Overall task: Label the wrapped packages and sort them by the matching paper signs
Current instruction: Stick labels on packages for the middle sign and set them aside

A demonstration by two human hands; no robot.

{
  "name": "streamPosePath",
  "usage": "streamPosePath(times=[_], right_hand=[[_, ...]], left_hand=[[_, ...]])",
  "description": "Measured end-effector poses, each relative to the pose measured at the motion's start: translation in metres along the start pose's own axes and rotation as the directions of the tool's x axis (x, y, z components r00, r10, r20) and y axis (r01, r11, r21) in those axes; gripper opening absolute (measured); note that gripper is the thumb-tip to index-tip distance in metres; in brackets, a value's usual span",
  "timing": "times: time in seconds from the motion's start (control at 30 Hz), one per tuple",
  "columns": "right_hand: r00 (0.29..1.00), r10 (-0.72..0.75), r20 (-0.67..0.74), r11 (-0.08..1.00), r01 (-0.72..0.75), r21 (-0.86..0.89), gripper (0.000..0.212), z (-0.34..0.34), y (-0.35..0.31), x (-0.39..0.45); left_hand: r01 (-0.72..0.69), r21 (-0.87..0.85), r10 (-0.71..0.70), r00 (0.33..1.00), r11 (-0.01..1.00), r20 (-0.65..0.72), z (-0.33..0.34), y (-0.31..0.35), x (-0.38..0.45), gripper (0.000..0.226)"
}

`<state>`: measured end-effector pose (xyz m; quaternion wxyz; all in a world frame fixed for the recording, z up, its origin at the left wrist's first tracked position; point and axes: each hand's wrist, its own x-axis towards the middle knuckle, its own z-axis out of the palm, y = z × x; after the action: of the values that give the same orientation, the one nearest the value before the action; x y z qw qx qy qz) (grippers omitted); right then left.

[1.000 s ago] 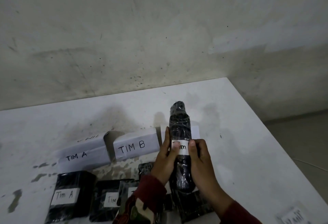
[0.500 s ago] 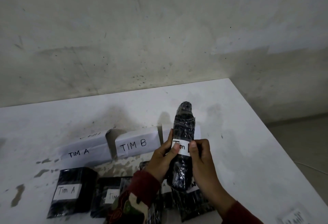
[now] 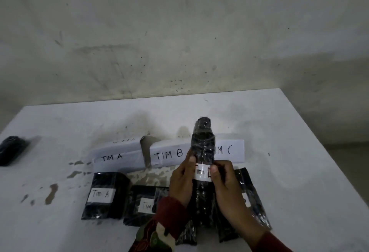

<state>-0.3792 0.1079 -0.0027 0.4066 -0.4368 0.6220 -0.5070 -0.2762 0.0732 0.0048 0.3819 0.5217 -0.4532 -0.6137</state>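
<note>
Here the labelling step is in hand: both hands hold a tall, bottle-shaped package wrapped in glossy black plastic (image 3: pixel 203 148) upright above the white table (image 3: pixel 289 172). The left hand (image 3: pixel 182 180) closes its grip around the package's left side, thumb high on the wrap; the right hand (image 3: pixel 225 180) closes on the right side, thumb pressed on the edge of a small white paper label (image 3: pixel 201 173) that reads "Tim" plus a half-hidden letter, perhaps B.

Next, I judge, the label needs smoothing down, its letter checking, and the package setting before the matching sign. Three folded white paper signs stand in a row: "TIM A" (image 3: pixel 117 157), "TIM B" (image 3: pixel 167 155) and "TIM C" (image 3: pixel 229 150), the last partly hidden behind the held package. In front lie other black wrapped packages, one labelled "Tim A" (image 3: pixel 103 196) below its sign.

The table is scuffed, with worn patches of paint at the left, and a dark object (image 3: pixel 12 149) lies near its left edge. Behind rises a stained, greyish plaster wall (image 3: pixel 179 32); the room is dim.
</note>
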Motion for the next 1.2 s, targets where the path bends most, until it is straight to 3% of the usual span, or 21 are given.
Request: streamPosePath(times=[0.23, 0.4, 0.57, 0.67, 0.97, 1.2], right_hand=[[0.995, 0.063, 0.082, 0.996, -0.058, -0.065, 0.003, 0.04, 0.003, -0.011], [0.971, 0.179, 0.16, 0.98, -0.161, -0.121, 0.022, 0.092, -0.002, -0.021], [0.948, 0.272, 0.167, 0.939, -0.224, -0.259, 0.021, 0.132, 0.001, -0.028], [0.938, 0.304, 0.165, 0.902, -0.228, -0.366, 0.017, 0.145, -0.003, -0.029], [0.959, 0.284, -0.017, 0.891, -0.271, -0.364, 0.026, 0.18, -0.01, -0.03], [0.938, 0.255, -0.236, 0.87, -0.329, -0.368, 0.039, 0.197, -0.015, -0.037]], left_hand=[[0.006, 0.083, 0.004, 0.993, 0.997, -0.117, -0.049, -0.008, -0.007, 0.033], [-0.036, 0.318, 0.12, 0.961, 0.947, -0.251, -0.104, -0.016, -0.015, 0.025], [-0.068, 0.555, 0.219, 0.953, 0.829, -0.21, -0.149, -0.027, -0.02, 0.025], [-0.102, 0.654, 0.228, 0.967, 0.75, -0.11, -0.165, -0.026, -0.018, 0.029], [-0.231, 0.666, 0.309, 0.951, 0.709, 0.002, -0.214, -0.017, -0.011, 0.025], [-0.28, 0.681, 0.317, 0.945, 0.677, 0.074, -0.242, -0.018, -0.01, 0.026]])
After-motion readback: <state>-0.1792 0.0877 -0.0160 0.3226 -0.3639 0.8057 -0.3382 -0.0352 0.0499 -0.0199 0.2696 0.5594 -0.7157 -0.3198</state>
